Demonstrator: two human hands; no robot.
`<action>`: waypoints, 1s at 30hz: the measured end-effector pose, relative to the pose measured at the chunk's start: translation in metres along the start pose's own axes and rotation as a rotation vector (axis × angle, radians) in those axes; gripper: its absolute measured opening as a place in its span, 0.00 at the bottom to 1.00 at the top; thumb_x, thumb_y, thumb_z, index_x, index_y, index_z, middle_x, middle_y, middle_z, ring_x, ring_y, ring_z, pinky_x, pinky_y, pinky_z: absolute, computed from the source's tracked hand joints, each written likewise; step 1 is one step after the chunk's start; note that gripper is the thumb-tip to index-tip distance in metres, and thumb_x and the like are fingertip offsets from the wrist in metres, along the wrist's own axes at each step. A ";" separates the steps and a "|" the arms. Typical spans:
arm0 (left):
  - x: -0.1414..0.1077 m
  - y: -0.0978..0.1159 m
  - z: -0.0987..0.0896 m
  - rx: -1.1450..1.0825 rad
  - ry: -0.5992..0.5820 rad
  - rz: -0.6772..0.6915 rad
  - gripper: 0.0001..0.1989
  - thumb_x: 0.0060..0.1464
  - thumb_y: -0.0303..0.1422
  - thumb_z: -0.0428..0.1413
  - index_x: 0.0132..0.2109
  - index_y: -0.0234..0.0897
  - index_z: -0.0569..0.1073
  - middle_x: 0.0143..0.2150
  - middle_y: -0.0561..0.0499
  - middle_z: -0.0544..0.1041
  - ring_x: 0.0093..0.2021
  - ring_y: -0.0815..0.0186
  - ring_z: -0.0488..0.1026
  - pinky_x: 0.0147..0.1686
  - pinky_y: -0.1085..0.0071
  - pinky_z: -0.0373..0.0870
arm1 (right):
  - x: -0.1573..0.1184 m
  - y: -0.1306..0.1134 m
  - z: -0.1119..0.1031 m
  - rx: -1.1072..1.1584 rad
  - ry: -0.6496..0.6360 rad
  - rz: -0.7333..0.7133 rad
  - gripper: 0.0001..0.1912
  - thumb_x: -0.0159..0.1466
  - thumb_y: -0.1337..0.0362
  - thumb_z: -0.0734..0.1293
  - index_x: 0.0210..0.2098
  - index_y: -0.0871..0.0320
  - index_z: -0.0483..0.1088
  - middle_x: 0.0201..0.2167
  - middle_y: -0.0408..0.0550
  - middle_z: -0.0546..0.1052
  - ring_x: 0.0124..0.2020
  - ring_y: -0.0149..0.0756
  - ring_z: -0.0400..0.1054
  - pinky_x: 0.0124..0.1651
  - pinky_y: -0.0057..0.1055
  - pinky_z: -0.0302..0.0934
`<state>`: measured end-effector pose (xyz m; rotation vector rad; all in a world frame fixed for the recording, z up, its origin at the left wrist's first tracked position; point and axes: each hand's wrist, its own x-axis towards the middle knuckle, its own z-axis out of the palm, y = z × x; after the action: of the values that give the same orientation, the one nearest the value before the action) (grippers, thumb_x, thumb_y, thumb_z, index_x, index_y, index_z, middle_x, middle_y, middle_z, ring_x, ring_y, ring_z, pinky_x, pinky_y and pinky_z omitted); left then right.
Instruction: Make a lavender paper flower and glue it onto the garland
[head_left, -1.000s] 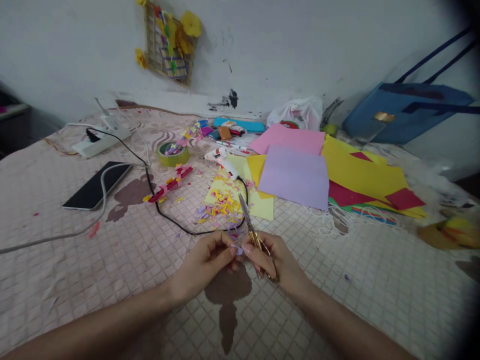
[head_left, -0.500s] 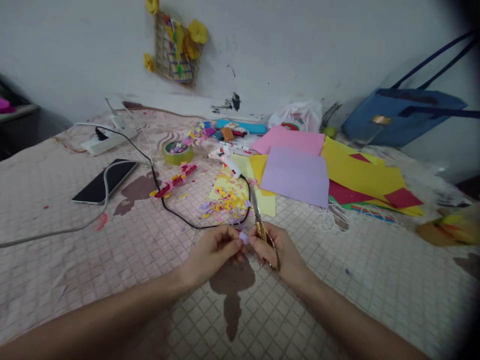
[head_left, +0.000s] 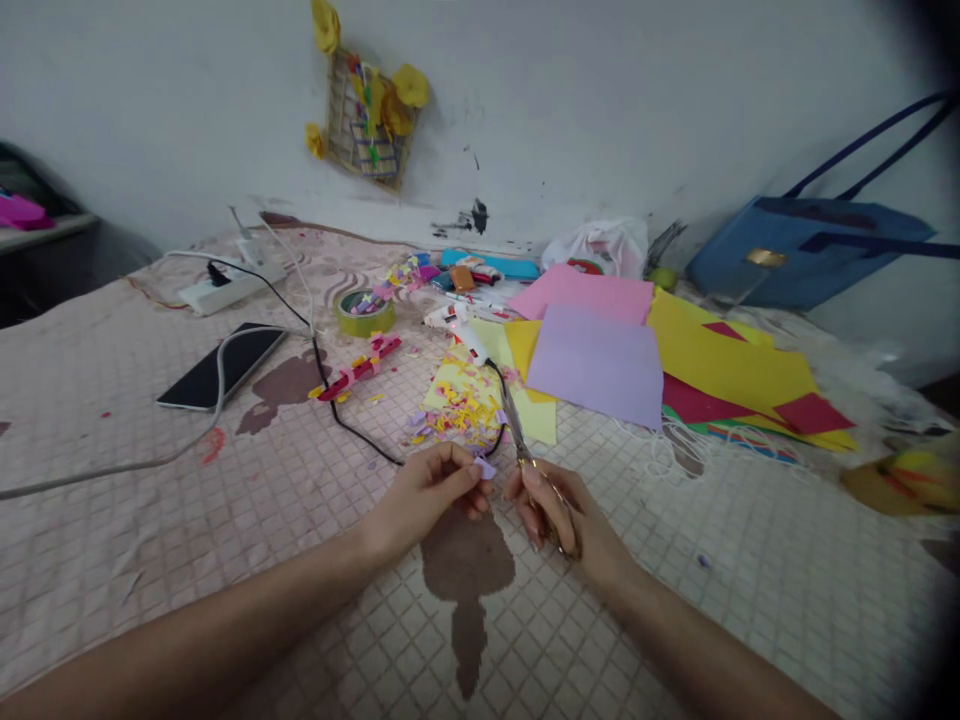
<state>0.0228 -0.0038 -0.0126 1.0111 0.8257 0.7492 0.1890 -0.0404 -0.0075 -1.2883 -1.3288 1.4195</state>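
Between the thumb and fingers of my left hand (head_left: 442, 490) is a small lilac paper piece (head_left: 486, 468). My right hand (head_left: 559, 505) is wrapped round a pair of gold-handled scissors (head_left: 517, 425), whose blades point away from me and look closed. A gap separates my two hands. Just beyond them, yellow, pink and lilac paper scraps (head_left: 469, 412) lie heaped on a pale yellow sheet (head_left: 541, 418). A white glue gun (head_left: 469, 340) rests behind the scraps. Off to the left lies a red strip (head_left: 358, 370) with pink and yellow bits on it.
Lilac (head_left: 596, 360), pink and yellow sheets spread to the right, near white string (head_left: 667, 455). Leftward are a tape roll (head_left: 366, 318), a phone (head_left: 221, 368), a power strip (head_left: 232, 285) and loose cables. A blue bag (head_left: 802, 245) stands against the wall.
My right hand has drawn away to the right with the scissors, its fingers leaving the lilac piece. My left hand still pinches that piece. The whole view has shifted slightly.
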 end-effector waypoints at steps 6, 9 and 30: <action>0.004 0.011 -0.007 -0.100 0.043 0.059 0.09 0.51 0.34 0.56 0.33 0.31 0.67 0.33 0.47 0.76 0.32 0.69 0.73 0.36 0.71 0.69 | -0.001 -0.003 -0.008 -0.072 -0.112 0.058 0.21 0.62 0.47 0.56 0.27 0.59 0.63 0.14 0.35 0.57 0.15 0.25 0.51 0.19 0.23 0.48; 0.004 0.017 -0.008 -0.144 0.088 0.106 0.09 0.50 0.34 0.57 0.31 0.32 0.67 0.35 0.47 0.76 0.35 0.68 0.73 0.38 0.70 0.68 | -0.003 -0.004 -0.008 -0.170 -0.161 0.053 0.21 0.62 0.48 0.56 0.26 0.59 0.62 0.15 0.35 0.56 0.16 0.25 0.49 0.19 0.24 0.46; 0.003 0.016 -0.002 -0.268 0.176 0.132 0.10 0.47 0.33 0.59 0.30 0.32 0.67 0.28 0.50 0.74 0.30 0.70 0.71 0.35 0.71 0.66 | -0.008 0.000 0.000 -0.443 -0.116 -0.050 0.23 0.61 0.46 0.54 0.20 0.55 0.54 0.15 0.38 0.56 0.16 0.27 0.51 0.17 0.25 0.45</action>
<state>0.0205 0.0052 0.0014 0.7720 0.7894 1.0437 0.1907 -0.0487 -0.0064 -1.4545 -1.8134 1.2190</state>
